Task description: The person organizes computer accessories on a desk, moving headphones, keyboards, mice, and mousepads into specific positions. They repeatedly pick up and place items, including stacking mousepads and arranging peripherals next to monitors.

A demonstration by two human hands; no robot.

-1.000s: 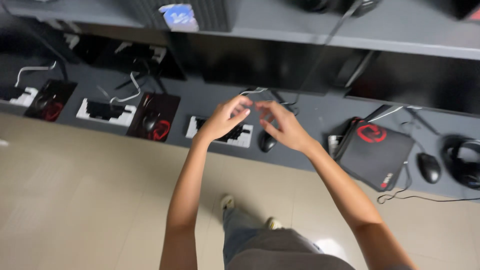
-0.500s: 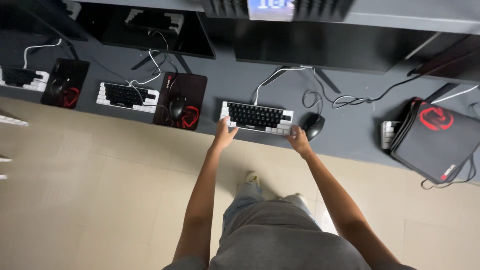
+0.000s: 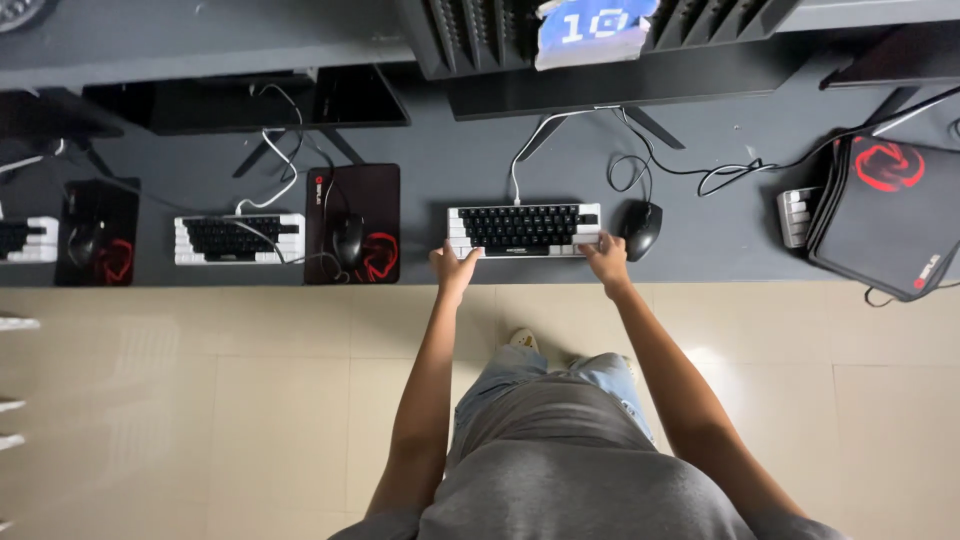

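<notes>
Person stands at the front edge of a long dark bench (image 3: 700, 215), both arms reaching forward. Left hand (image 3: 453, 268) sits on the near-left corner of a black-and-white keyboard (image 3: 523, 230); right hand (image 3: 606, 258) on its near-right corner. Each grip looks curled over the keyboard's front edge, fingers pressed to it, but whether thumbs are tucked under I cannot tell. Keyboard lies close to the bench's front edge, long axis left-right, parallel to that edge, straight ahead of the person and spanning between both hands; both hands equally near. Its white cable (image 3: 530, 140) runs toward the back edge. Black mouse (image 3: 641, 228) lies just beside the keyboard's right end, near the right hand. Further left: a mouse pad (image 3: 375, 200) and a second keyboard (image 3: 238, 238).
</notes>
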